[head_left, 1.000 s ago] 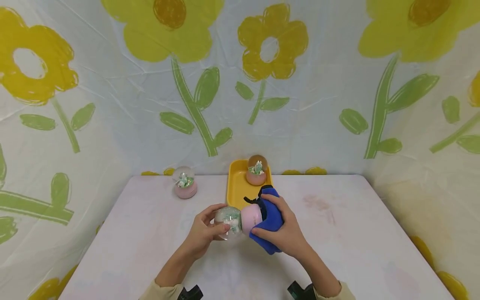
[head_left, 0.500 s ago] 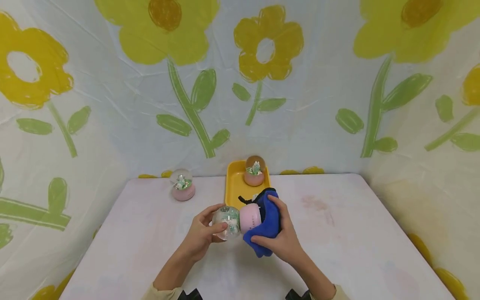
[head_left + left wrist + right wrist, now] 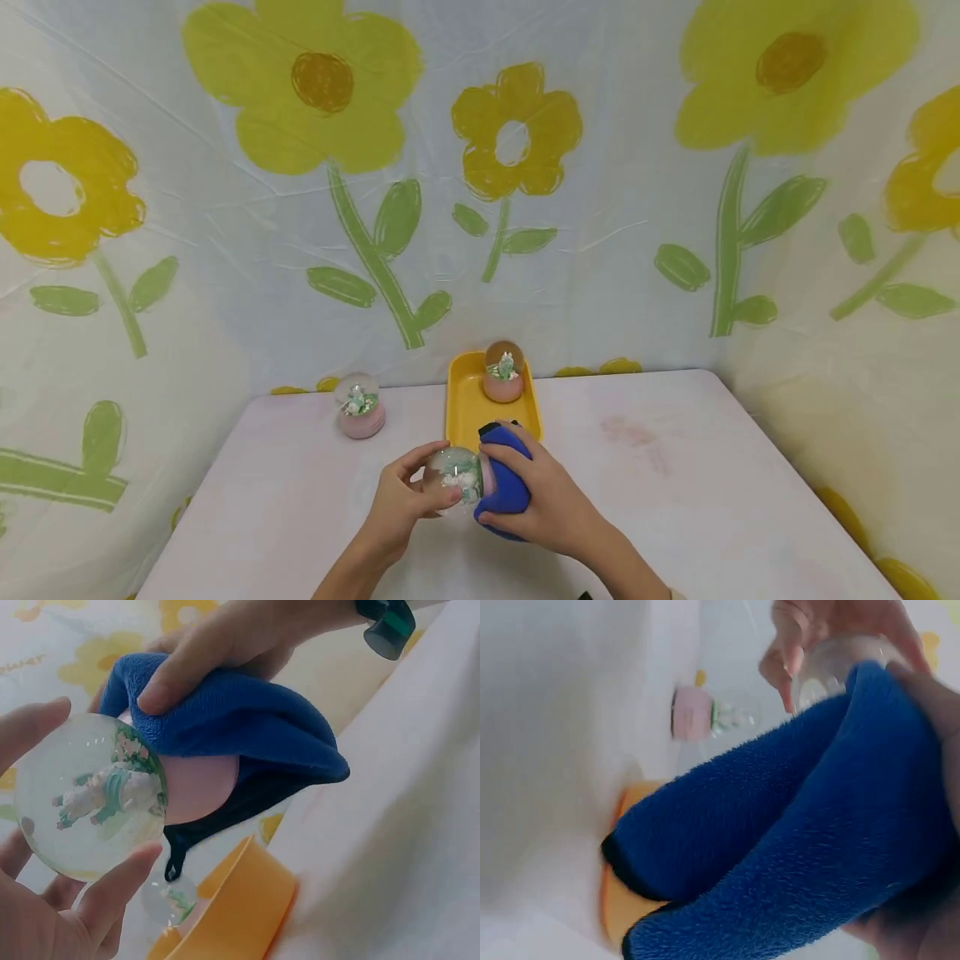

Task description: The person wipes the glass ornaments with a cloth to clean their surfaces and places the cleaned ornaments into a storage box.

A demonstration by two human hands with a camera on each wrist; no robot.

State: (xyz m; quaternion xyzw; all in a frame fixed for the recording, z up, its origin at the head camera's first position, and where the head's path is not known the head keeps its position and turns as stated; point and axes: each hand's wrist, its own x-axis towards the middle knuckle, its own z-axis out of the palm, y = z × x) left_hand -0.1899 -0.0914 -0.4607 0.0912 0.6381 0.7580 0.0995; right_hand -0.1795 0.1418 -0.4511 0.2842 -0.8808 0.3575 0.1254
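Observation:
A snow globe [image 3: 455, 468] with a white-and-green figure inside is held on its side above the table, its clear ball toward the left. My left hand [image 3: 397, 510] grips that ball between thumb and fingers. With a blue cloth [image 3: 504, 492], black-edged and fuzzy, my right hand [image 3: 553, 502] wraps round the pink base. In the left wrist view part of the base [image 3: 204, 784] shows below the cloth's fold, and a small black loop [image 3: 174, 859] dangles from the cloth. The cloth hides most of the globe in the right wrist view.
Just beyond my hands lies a yellow tray [image 3: 465, 412], with a second snow globe [image 3: 504, 385] upright in it. A third snow globe [image 3: 362, 422] stands on the white table [image 3: 300, 500] at the left. A flower-printed curtain [image 3: 592, 317] rises behind the table.
My right hand and the cloth have moved left and closed further over the pink base, covering most of it in the head view. The head view has tilted upward slightly.

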